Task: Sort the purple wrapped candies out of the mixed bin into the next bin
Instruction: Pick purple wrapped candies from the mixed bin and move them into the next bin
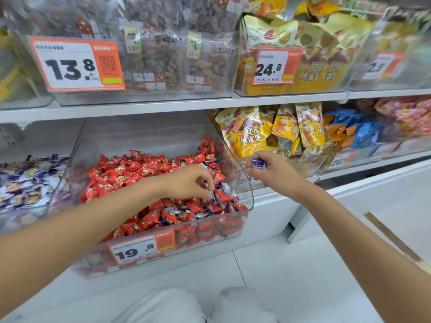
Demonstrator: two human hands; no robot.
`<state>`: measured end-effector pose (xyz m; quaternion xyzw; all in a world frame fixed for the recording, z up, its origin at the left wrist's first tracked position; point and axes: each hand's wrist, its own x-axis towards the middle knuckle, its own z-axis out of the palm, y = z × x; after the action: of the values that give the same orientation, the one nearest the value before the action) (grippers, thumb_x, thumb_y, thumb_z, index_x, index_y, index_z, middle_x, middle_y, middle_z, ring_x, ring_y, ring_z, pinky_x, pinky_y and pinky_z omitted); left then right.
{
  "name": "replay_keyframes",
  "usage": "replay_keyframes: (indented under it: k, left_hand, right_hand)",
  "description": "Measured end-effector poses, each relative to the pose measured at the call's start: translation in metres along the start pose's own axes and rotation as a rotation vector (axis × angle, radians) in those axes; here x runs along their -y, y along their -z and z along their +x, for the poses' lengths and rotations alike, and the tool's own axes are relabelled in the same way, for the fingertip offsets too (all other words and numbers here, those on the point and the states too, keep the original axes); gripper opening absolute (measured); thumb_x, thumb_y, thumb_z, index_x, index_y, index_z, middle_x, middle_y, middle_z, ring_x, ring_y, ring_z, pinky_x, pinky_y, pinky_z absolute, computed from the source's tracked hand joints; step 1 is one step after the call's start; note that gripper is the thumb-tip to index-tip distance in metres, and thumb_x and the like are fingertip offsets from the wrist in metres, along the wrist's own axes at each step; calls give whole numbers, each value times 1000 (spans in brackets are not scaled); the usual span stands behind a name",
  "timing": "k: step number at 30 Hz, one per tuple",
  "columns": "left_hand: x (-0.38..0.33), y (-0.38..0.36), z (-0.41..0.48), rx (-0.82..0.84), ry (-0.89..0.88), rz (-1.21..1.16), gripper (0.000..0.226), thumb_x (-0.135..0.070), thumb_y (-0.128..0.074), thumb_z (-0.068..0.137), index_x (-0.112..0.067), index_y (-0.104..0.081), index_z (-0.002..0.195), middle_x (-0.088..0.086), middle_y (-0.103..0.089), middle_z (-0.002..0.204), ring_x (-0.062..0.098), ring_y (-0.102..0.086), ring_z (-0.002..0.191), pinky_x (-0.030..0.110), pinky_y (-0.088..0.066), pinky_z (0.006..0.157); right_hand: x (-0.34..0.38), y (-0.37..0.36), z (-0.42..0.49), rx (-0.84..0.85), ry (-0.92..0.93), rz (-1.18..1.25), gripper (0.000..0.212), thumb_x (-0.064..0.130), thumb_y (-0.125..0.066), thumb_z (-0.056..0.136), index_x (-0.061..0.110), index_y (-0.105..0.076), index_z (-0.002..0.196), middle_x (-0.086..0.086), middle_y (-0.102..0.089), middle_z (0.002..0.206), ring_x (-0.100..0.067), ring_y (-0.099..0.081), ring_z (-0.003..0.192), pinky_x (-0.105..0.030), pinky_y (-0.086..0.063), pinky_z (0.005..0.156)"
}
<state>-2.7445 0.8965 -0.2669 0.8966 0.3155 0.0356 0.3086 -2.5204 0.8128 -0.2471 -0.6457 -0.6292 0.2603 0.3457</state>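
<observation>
Right hand (274, 172) pinches a purple candy (258, 163) clear of the mixed bin (251, 197), saving trips, while left hand (186, 181) curls its fingers (206, 184) into the red pile (121, 176) for another, though I cannot tell if they've caught one.

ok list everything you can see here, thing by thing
mixed bin: one, clear, lower shelf centre
red candies: many, red, filling the mixed bin
purple candies: many, purple-white, lower shelf left
held candy: one, purple, beside mixed bin's right wall
price tags: several, orange-white, bin fronts
snack bags: several, yellow, right of centre
packets: many, blue and orange, far right
left hand: one, fingers curled into the red candies
right hand: one, pinching the held candy
</observation>
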Motion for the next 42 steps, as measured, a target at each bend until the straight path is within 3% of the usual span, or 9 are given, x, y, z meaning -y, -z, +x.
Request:
replay_keyframes:
  k: [4,8,11,13,17,22,29,34,42]
  left_hand:
    - [4,17,-8,-41,64,-103,13,-18,-65,92,-7,-59,92,3,-70,90,0,-63,90,5,-33,83]
    - [8,20,-11,-61,168,-131,28,-29,-55,98,-31,-52,125,-11,-57,119,3,-49,113,24,-37,92]
    - [5,19,-9,-107,135,-209,27,-27,-47,101,-38,-59,123,-12,-57,69,1,-45,58,15,-37,59]
    - [-2,15,-4,-147,98,-209,20,-25,-51,99,-31,-67,109,-12,-50,60,3,-40,46,15,-34,50]
    - [-6,-3,17,-168,22,-130,10,-23,-68,89,-19,-63,97,0,-61,101,7,-56,80,17,-41,72]
    - [-1,-33,47,-38,78,-48,17,-32,-59,95,-19,-52,103,-1,-57,103,23,-54,94,38,-45,84]
    - [6,-29,61,20,153,168,38,-23,-65,92,-14,-58,127,3,-54,132,23,-52,118,32,-44,94]
    - [7,-16,49,-54,80,48,14,-23,-68,90,-22,-55,94,-8,-51,89,18,-51,85,25,-37,67]
    - [8,15,15,-116,289,-314,17,-16,-37,102,-24,-46,115,8,-44,87,15,-43,60,30,-35,59]
  right_hand:
    - [-5,0,-9,-35,-41,177,3,5,-63,91,6,-62,94,1,-54,77,-15,-52,68,-20,-41,50]
    - [-8,1,-14,-26,-40,243,4,6,-63,91,7,-61,94,-5,-53,82,-23,-50,73,-23,-41,50]
    - [-11,5,-17,-14,-48,257,4,7,-63,91,9,-60,93,-3,-53,80,-21,-50,71,-22,-41,50]
    - [-14,8,-19,-18,-67,265,3,7,-62,92,8,-61,94,-4,-54,81,-19,-51,71,-22,-41,51]
    - [-18,8,-20,-25,-94,269,7,7,-62,92,14,-60,89,-2,-55,80,-19,-54,73,-20,-42,51]
    - [-20,6,-19,-16,-101,260,7,7,-62,92,14,-61,90,-1,-55,80,-20,-54,75,-20,-43,51]
    - [-20,-3,-16,4,-107,261,12,7,-63,91,18,-61,86,0,-56,81,-19,-56,78,-20,-44,51]
    - [-17,-1,-18,14,-104,260,12,9,-63,91,19,-61,87,-1,-57,83,-18,-56,76,-20,-45,52]
    - [-4,7,-10,-20,-56,253,3,8,-64,91,10,-63,94,-2,-57,85,-13,-55,70,-19,-46,51]
